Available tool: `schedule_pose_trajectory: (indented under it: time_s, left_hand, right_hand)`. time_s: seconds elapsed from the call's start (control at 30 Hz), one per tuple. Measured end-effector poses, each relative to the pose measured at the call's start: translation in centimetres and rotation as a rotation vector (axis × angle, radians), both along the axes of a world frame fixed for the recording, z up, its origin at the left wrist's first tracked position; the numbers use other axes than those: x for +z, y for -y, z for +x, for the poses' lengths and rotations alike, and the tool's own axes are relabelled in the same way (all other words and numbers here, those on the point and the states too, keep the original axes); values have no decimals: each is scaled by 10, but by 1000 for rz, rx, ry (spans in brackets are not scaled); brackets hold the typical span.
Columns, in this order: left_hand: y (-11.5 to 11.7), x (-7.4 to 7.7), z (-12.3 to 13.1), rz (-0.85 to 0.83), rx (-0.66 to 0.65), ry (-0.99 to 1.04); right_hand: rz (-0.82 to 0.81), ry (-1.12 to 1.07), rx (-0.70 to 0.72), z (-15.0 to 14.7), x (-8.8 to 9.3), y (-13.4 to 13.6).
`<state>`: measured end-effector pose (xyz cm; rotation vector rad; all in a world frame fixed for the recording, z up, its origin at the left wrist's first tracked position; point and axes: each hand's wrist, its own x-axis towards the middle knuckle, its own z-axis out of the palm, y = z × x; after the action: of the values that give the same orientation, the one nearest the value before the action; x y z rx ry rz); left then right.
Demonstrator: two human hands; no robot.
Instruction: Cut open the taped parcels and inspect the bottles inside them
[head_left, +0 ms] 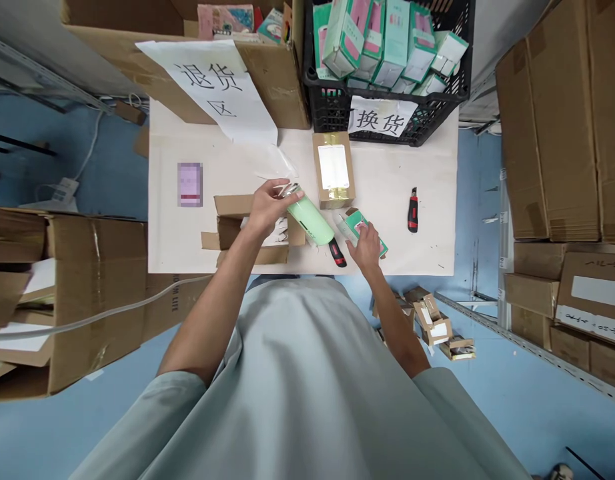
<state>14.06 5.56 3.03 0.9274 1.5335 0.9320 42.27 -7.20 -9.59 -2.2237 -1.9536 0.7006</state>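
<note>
My left hand is closed around the silver-coloured top end of a light green bottle, which slants down to the right above the table. Close to the bottle's lower end lies a red and black utility knife, partly hidden by it. My right hand grips a small green and white carton on the table, its upper end apparently open. An opened cardboard box sits below my left forearm, with printed paper showing at its right side.
A taped box with a white label stands mid-table. Behind it are a black crate of green cartons and a large cardboard box with a paper sign. A second utility knife lies right; a blurred purple item lies left.
</note>
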Motion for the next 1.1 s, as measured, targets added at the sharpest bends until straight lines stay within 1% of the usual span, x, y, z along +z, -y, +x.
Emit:
schedule_pose_trajectory:
  time_s: [0.1,0.2,0.3,0.47,0.53,0.63,0.73,0.83,0.93,1.1]
  left_hand:
    - [-2,-1,1,-14,16,23]
    - [-3,-1,0,-39,-2,36]
    - [-2,-1,-4,-30,-5,39]
    - [-9,-3,-1,-24,118,108]
    - [-14,-2,2,-35,132,152]
    - [-19,-1,5,-67,76,186]
    - [-18,-2,4,-123,2,201]
    - [-15,-10,3,-162,-12,208]
    - [-15,-21,7,-195,16,209]
    - [-20,-38,17,-229,74,215]
  right_hand:
    - [-55,36,-20,7,-1,-14]
    - [-119,68,36,13,4,-21]
    - [-112,93,132,20,16,-18]
    - [-40,84,243,26,44,-2]
    - [-40,78,279,26,53,1]
    - [-77,81,336,24,64,2]
    - [-126,110,398,20,72,2]
    - [-175,160,451,18,79,1]
    - [-194,210,498,16,83,0]
    - [-185,247,548,16,80,-2]
